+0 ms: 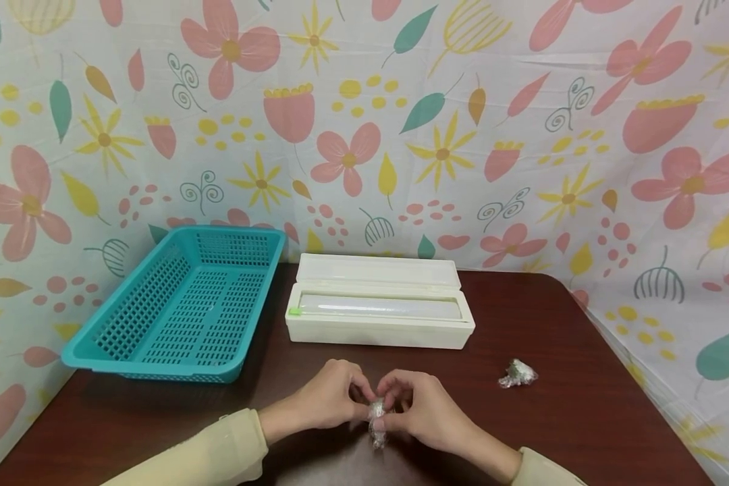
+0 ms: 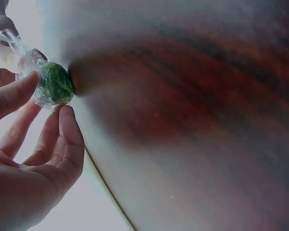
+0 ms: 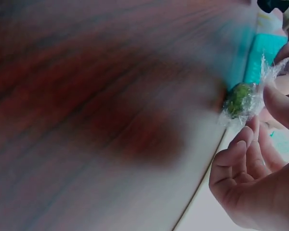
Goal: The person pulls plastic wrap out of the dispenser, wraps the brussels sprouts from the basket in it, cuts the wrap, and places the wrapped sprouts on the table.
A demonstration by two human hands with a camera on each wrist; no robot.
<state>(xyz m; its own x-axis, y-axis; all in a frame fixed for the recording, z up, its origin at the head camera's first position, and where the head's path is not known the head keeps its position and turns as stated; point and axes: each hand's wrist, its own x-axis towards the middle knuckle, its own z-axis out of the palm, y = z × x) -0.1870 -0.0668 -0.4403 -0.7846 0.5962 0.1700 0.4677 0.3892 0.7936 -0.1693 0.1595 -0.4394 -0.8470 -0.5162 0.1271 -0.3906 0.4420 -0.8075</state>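
Observation:
Both hands meet over the table near its front edge, around a small round green object in clear cling film (image 1: 376, 409). The left hand (image 1: 334, 395) pinches it from the left; in the left wrist view, the left thumb and fingertips touch the wrapped green object (image 2: 57, 84). From the other side the right hand (image 1: 428, 412) pinches the cling film, its thumb (image 3: 279, 103) against the wrap in the right wrist view. Loose, twisted film sticks out from the green object. Its exact kind cannot be told under the wrap.
A white cling film box (image 1: 379, 335) with its lid up and a roll inside stands behind the hands. To the left is a teal plastic basket (image 1: 258, 297). Another small film-wrapped bundle (image 1: 518, 373) lies on the dark table (image 1: 559, 418) at right. A flowered cloth (image 1: 364, 88) hangs behind.

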